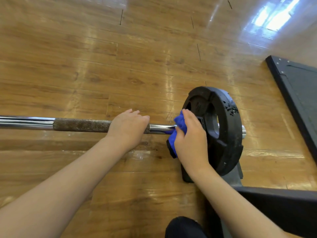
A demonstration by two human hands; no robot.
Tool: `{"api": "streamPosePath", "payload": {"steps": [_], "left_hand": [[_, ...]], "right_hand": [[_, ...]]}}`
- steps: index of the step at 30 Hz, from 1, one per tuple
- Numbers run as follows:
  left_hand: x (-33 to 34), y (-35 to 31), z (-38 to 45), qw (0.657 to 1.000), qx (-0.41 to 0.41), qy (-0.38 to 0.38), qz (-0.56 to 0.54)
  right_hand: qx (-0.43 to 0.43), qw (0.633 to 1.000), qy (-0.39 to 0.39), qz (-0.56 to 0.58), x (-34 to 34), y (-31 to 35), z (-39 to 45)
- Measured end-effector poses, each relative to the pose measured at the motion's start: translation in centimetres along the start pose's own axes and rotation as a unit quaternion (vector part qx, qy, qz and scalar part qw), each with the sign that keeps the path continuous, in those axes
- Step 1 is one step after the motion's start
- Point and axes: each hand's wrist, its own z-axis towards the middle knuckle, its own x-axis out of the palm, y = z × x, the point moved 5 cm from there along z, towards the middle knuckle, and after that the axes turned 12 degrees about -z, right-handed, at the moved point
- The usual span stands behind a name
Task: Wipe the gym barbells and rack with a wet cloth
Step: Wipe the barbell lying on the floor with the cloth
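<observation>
My left hand (128, 127) is curled over the bar (82, 124) at the end of its rough grip section, steadying it; my right hand (190, 141) holds the blue cloth (179, 125) bunched in its fingers and presses it against the shiny stretch of bar just inside the black weight plate (221, 129); the cloth wraps partly round the bar and hangs below it. The bar lies level across the view, low over the wooden floor (120, 66), with the plate standing upright near its right end and a dark stand (238, 174) beneath it.

I judge I am in the middle of the job; the cloth is at the collar end, so this bit is being done now; whether the long left part of the bar has been wiped I cannot tell. The plate has specks on its rim, so it looks unwiped; the stand and any other bars seem left to do.
</observation>
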Motion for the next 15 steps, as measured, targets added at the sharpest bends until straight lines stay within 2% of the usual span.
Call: {"api": "streamPosePath", "payload": {"steps": [4,6,8,10,12,15], "left_hand": [[0.0,0.0,-0.1,1.0,-0.001,0.008,0.005],[-0.1,0.1,0.0,1.0,-0.001,0.007,0.01],[0.0,0.1,-0.1,1.0,0.001,0.006,0.011],[0.0,0.0,-0.2,1.0,0.007,-0.004,0.02],[0.0,-0.1,-0.5,0.999,0.011,-0.015,0.036],[0.1,-1.5,-0.6,0.995,0.037,-0.05,0.081]], "right_hand": [[-0.058,0.987,0.003,-0.151,0.3,-0.6,-3.1],[-0.053,0.984,0.006,-0.17,0.9,-1.0,-5.2],[-0.023,0.993,0.024,-0.116,1.2,-1.2,-6.5],[0.077,0.995,0.062,0.004,1.3,-1.9,-7.4],[0.175,0.977,0.067,0.099,1.3,-3.2,-7.7],[0.221,0.955,0.072,0.186,0.9,-2.8,-7.8]]}}
